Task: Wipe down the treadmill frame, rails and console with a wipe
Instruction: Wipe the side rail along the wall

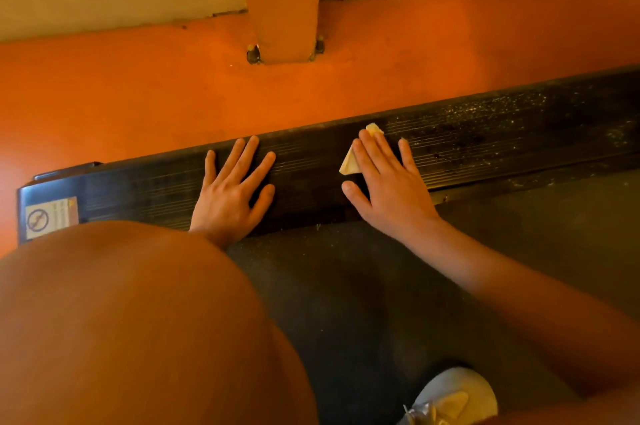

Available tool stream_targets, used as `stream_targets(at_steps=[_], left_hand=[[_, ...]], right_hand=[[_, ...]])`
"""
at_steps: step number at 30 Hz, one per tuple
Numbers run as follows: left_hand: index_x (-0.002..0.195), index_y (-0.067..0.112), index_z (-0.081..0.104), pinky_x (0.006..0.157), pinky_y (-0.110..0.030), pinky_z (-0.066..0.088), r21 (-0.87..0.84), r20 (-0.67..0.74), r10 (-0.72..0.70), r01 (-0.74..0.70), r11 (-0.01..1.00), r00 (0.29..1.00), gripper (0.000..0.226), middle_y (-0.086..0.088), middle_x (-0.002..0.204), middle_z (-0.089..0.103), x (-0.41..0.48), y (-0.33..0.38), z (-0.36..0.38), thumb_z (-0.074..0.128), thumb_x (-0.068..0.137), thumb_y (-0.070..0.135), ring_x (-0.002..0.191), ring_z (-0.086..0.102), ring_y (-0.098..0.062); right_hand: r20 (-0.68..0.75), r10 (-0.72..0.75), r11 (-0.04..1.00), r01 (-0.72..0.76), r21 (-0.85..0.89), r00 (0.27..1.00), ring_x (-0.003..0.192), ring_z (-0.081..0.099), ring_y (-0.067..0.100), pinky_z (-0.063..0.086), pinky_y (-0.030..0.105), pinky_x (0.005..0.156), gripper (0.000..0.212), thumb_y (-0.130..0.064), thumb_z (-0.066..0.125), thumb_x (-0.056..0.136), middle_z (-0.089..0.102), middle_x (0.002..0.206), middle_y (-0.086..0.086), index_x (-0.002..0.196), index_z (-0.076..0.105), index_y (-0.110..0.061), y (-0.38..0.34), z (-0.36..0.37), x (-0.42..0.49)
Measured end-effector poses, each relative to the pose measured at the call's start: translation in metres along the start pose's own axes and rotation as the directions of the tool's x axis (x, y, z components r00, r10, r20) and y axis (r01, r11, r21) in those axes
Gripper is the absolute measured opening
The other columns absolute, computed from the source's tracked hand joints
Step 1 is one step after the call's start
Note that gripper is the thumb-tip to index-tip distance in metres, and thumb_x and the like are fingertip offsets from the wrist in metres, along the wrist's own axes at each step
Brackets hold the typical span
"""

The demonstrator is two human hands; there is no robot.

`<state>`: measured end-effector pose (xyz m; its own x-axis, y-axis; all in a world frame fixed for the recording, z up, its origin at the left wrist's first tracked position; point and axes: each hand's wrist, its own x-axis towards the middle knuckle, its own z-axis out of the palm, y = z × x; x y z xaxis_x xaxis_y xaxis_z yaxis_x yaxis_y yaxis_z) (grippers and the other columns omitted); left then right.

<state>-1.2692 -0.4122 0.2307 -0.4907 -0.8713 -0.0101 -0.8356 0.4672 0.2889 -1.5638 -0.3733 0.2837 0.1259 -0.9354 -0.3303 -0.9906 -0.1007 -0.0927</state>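
Knee fills the near left corner, pale shoe sits at the bottom edge, person crouched on the dark belt. Head view: black ribbed side rail runs across the middle, orange floor beyond it. Left hand lies flat on the rail, fingers straight and spread, holding nothing; looks like a brace. Right hand is flat too, fingers straight, pressing the wipe onto the rail; only two pale corners show past the fingers. Rail to the right of that hand is speckled with dust, so I'd push the wipe that way: along the ribs, not across, firm even palm pressure, overlapping passes, refold once the face is dirty. Can't tell how the wipe is folded or how soiled, since most of it is under the palm. Rail's right end runs out of frame; console not in shot. Sticker at the left end is unreadable.
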Motion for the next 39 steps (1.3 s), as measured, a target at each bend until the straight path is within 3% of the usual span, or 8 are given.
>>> stream_targets(at_steps=[3, 10, 18, 25, 34, 39], left_hand=[[0.158, 0.026, 0.033, 0.122, -0.064, 0.007, 0.006, 0.015, -0.008, 0.008, 1.0, 1.0, 0.058, -0.005, 0.169, 0.014, -0.001, -0.001, 0.0, 0.03, 0.106, 0.05, 0.157, 0.005, -0.024], [0.158, 0.025, 0.034, 0.122, -0.065, 0.008, -0.003, 0.001, -0.003, 0.003, 1.0, 1.0, 0.057, -0.006, 0.169, 0.016, 0.001, 0.002, 0.0, 0.032, 0.106, 0.048, 0.157, 0.007, -0.025], [0.159, 0.025, 0.031, 0.122, -0.064, 0.007, 0.008, 0.022, -0.004, 0.004, 1.0, 1.0, 0.059, -0.006, 0.169, 0.013, 0.001, 0.0, -0.001, 0.028, 0.106, 0.05, 0.157, 0.004, -0.024], [0.159, 0.025, 0.031, 0.122, -0.064, 0.006, 0.009, 0.018, -0.003, 0.002, 1.0, 1.0, 0.058, -0.005, 0.169, 0.013, 0.0, -0.001, 0.0, 0.03, 0.106, 0.049, 0.157, 0.004, -0.024], [0.159, 0.026, 0.03, 0.123, -0.063, 0.005, 0.01, 0.02, -0.009, 0.009, 1.0, 1.0, 0.059, -0.005, 0.169, 0.013, 0.001, 0.0, 0.0, 0.029, 0.106, 0.05, 0.157, 0.002, -0.023], [0.16, 0.027, 0.027, 0.123, -0.064, 0.006, 0.018, 0.045, -0.015, 0.014, 1.0, 0.999, 0.059, -0.004, 0.17, 0.011, 0.001, -0.001, 0.0, 0.028, 0.106, 0.05, 0.157, 0.0, -0.021]], right_hand=[[-0.012, 0.02, 0.999, -0.02, -0.027, 1.0, 0.158, -0.006, 0.019, -0.006, 0.046, 0.127, 0.077, -0.063, 0.012, 0.104, 0.0, 0.172, 0.004, 0.165, 0.01, -0.016, 0.008, -0.008, 0.02], [0.007, 0.048, 0.999, -0.048, 0.012, 0.999, 0.158, -0.01, 0.023, -0.003, 0.047, 0.128, 0.079, -0.062, 0.015, 0.103, -0.002, 0.172, 0.008, 0.164, 0.009, -0.011, -0.009, 0.008, -0.036], [0.063, -0.056, 0.998, 0.057, -0.014, 0.996, 0.157, -0.016, 0.023, -0.014, 0.037, 0.123, 0.081, -0.062, 0.021, 0.105, -0.012, 0.17, 0.011, 0.163, 0.0, -0.01, 0.004, -0.001, -0.025], [0.025, -0.102, 0.991, 0.104, -0.084, 0.994, 0.158, -0.007, 0.022, -0.003, 0.044, 0.128, 0.078, -0.067, 0.016, 0.104, -0.002, 0.172, 0.005, 0.165, 0.007, -0.019, 0.013, 0.004, -0.021], [0.075, -0.05, 0.998, 0.052, -0.02, 0.996, 0.156, -0.018, 0.025, -0.008, 0.044, 0.127, 0.084, -0.071, 0.014, 0.102, -0.016, 0.17, 0.011, 0.163, -0.004, -0.016, -0.003, 0.012, -0.055], [0.029, -0.001, 0.999, 0.003, -0.047, 1.0, 0.157, -0.012, 0.025, -0.005, 0.044, 0.128, 0.084, -0.068, 0.006, 0.101, -0.009, 0.171, 0.011, 0.163, -0.001, -0.012, 0.013, -0.011, 0.005]])
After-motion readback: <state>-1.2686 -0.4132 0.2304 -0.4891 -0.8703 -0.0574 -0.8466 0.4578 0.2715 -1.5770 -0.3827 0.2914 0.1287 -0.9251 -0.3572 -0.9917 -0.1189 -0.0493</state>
